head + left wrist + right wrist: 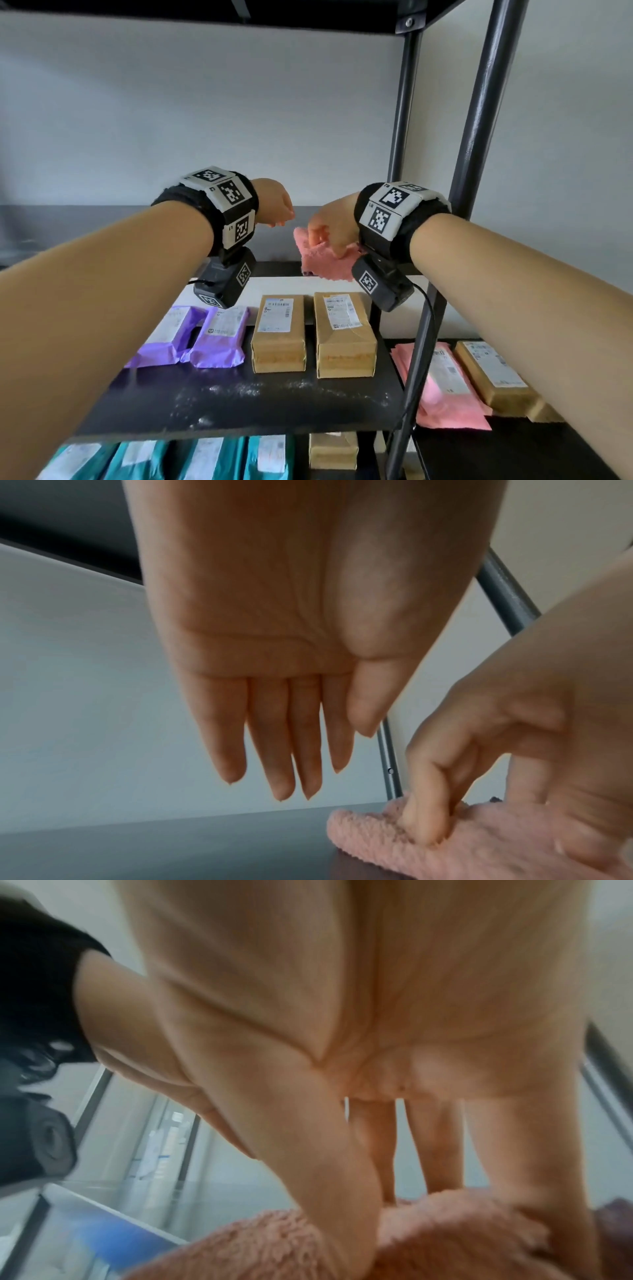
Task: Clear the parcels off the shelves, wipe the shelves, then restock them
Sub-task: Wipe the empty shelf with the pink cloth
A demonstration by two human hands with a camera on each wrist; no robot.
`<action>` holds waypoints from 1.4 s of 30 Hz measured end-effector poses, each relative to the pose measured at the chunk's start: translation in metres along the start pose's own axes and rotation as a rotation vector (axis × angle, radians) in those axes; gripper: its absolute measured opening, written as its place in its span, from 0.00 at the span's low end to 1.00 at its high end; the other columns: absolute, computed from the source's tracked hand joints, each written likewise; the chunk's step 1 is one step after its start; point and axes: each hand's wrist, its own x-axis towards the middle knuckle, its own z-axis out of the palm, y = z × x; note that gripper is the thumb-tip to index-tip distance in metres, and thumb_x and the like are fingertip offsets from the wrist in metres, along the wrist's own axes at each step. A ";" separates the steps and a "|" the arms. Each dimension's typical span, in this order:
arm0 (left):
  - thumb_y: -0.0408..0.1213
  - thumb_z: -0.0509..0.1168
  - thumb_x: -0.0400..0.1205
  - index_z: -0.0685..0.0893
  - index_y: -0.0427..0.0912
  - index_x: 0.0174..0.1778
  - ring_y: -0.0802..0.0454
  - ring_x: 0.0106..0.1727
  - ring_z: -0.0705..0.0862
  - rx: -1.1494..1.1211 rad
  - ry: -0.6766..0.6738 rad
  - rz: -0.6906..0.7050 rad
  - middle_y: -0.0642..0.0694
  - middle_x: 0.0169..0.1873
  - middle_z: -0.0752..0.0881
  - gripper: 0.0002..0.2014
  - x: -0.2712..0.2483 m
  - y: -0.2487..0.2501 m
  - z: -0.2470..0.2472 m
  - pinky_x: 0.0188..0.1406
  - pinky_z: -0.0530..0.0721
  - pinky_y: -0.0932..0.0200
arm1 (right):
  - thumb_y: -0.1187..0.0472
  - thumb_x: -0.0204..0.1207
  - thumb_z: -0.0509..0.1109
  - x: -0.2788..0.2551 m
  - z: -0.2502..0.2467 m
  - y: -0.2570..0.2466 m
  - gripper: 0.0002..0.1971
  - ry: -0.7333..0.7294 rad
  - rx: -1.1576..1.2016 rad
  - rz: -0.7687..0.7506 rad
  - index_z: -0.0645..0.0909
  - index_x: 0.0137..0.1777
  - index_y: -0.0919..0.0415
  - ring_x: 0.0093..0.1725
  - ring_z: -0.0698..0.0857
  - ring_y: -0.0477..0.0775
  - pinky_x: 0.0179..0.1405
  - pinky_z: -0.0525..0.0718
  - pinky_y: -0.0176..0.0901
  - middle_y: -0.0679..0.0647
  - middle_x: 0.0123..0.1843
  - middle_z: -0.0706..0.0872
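On the upper shelf (102, 222), from your head view, your right hand (330, 228) sits on the pink cloth (325, 257) with its fingers pressing down and pinching the fuzz. Your left hand (274, 205) hangs just beside it, to the left, holding nothing. The cloth lies near the right post (404, 102), so your right hand is the one on it. This shelf has no parcels, and most of it stretches away to the left. My guess is you need to wipe that way. The purple parcels (191, 337) and brown parcels (313, 334) sit on the shelf below.

From your left wrist, your left hand (274, 669) is loose, with fingers (284, 750) straight and pointing down, above the shelf. The cloth (394, 840) is low on the right, with the other hand's finger pushed into it.

From your right wrist, the picture is blurry. Your fingers (435, 1150) reach down onto the cloth (257, 1242) and your thumb comes down its near side.
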 end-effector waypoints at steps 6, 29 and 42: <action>0.35 0.55 0.87 0.79 0.41 0.70 0.47 0.68 0.77 0.060 0.082 -0.089 0.44 0.67 0.81 0.17 -0.039 -0.019 0.008 0.65 0.71 0.60 | 0.59 0.73 0.73 -0.029 0.026 0.001 0.25 0.222 0.072 -0.069 0.75 0.70 0.55 0.61 0.80 0.52 0.57 0.79 0.41 0.49 0.65 0.80; 0.37 0.59 0.83 0.87 0.47 0.59 0.45 0.60 0.83 0.007 0.255 -0.115 0.46 0.58 0.86 0.13 -0.099 -0.170 0.018 0.60 0.80 0.54 | 0.55 0.75 0.69 0.048 0.054 -0.124 0.17 0.617 0.215 -0.121 0.81 0.65 0.50 0.67 0.76 0.55 0.70 0.72 0.52 0.52 0.64 0.80; 0.38 0.55 0.85 0.84 0.46 0.62 0.42 0.61 0.80 0.117 0.340 0.003 0.44 0.60 0.83 0.15 -0.120 -0.209 0.030 0.56 0.80 0.53 | 0.59 0.72 0.71 0.068 0.040 -0.175 0.14 0.527 0.162 -0.022 0.84 0.57 0.52 0.57 0.82 0.49 0.61 0.76 0.38 0.44 0.50 0.85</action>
